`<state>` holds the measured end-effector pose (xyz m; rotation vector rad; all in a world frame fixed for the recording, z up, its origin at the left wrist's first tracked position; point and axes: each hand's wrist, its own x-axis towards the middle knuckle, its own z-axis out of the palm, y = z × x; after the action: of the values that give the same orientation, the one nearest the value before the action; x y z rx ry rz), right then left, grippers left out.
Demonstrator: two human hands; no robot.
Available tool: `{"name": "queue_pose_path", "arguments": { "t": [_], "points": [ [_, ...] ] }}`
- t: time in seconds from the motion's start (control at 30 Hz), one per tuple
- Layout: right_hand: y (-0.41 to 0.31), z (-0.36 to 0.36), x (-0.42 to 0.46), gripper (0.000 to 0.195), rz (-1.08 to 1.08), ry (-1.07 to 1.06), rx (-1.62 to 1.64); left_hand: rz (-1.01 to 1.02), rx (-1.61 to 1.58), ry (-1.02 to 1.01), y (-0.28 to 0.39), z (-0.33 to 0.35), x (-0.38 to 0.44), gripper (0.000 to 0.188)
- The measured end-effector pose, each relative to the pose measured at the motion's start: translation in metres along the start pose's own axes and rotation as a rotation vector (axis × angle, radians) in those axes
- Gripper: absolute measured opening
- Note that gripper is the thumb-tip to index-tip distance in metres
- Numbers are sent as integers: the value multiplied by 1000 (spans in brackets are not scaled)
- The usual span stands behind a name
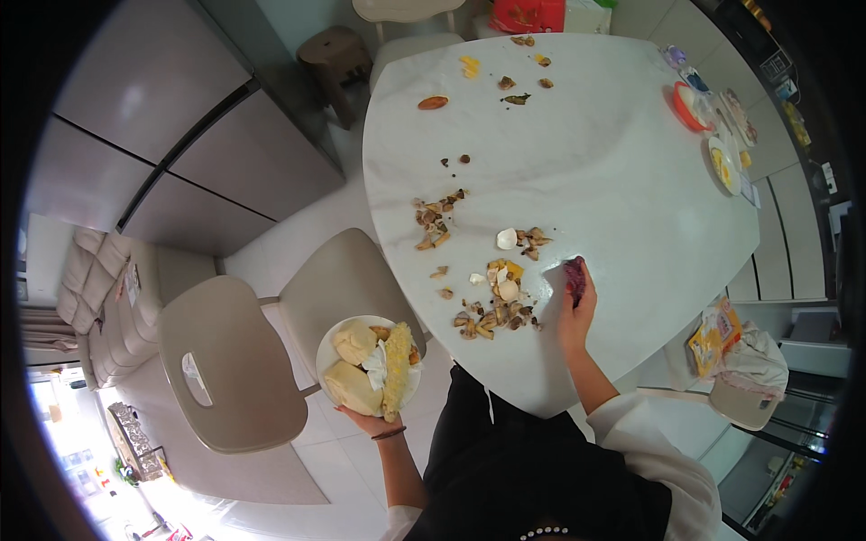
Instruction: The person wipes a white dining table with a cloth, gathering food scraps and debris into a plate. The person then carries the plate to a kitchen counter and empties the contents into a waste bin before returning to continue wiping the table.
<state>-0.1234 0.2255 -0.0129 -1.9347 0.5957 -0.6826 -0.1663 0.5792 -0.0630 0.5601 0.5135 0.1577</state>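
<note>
My left hand [376, 420] carries a white plate [330, 341] beside the table, its rim over a chair seat. On the plate lie two pale steamed buns [355, 341], a corn cob [397, 372] and a crumpled white tissue [376, 365]. My right hand [580, 314] is closed around a dark red-purple cloth [574, 278], pressed to the white tabletop [609, 203]. Left of the cloth, food scraps [500, 314] with eggshell pieces [506, 238] are scattered, and a wet patch shines beside it.
More scraps [433, 220] lie along the table's left side, with an orange-brown piece [433, 103] farther back. A red-rimmed bowl [687, 108] and a plate of food [722, 166] stand at the right edge. A beige chair [345, 284] is at the left; another [744, 402] holds bags.
</note>
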Motion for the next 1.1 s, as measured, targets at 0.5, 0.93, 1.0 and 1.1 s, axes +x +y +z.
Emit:
{"name": "queue_pose_path", "arguments": {
  "t": [0.5, 0.93, 1.0, 1.1],
  "points": [
    [-21, 46, -43, 60, -180, -281, -315, -107, -34, 21, -47, -17, 9, 75],
    [-15, 18, 3, 48, 9, -109, 155, -143, -18, 67, -33, -11, -3, 75],
    [-14, 13, 15, 49, -26, -90, 70, -132, -24, 64, -25, -18, -6, 75],
    [-5, 9, 21, 52, -116, -98, -153, -129, -47, 39, -12, -19, -13, 74]
  ]
}}
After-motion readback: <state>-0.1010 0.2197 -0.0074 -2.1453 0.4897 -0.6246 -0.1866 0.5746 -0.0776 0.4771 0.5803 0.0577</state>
